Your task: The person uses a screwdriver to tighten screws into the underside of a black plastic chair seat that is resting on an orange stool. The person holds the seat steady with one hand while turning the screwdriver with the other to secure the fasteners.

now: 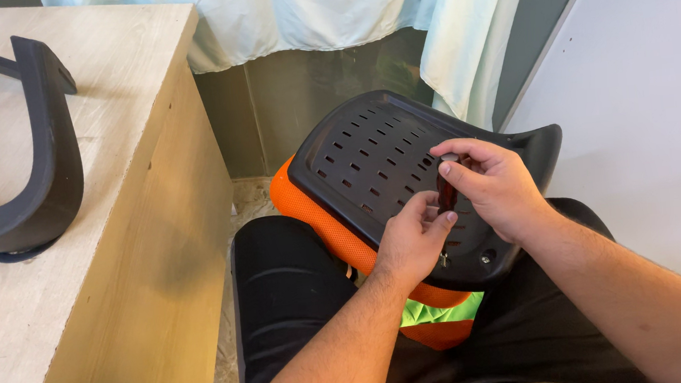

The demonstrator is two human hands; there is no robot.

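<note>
Hands are meeting over a black slotted chair part [371, 163] that is lying tilted across the person's lap, its perforated plastic side facing up and an orange mesh cushion [309, 211] showing along its lower left edge. The right hand [494, 189] is curling its fingers [460, 176] around a small dark reddish tool [446, 194], gripping it upright against the plastic near the part's right end. The left hand [416, 238] is pinching at the lower end of the same tool, thumb and forefinger closing on it just below the right hand, so both hands are touching. Two small metal fittings [487, 257] are sitting in the plastic just beside the left hand. To the left, a pale wooden surface [123, 96] is carrying a curved black chair armrest [54, 152], well apart from the hands. A pale curtain [315, 11] is hanging behind the chair part, with a white wall [657, 103] at the right
</note>
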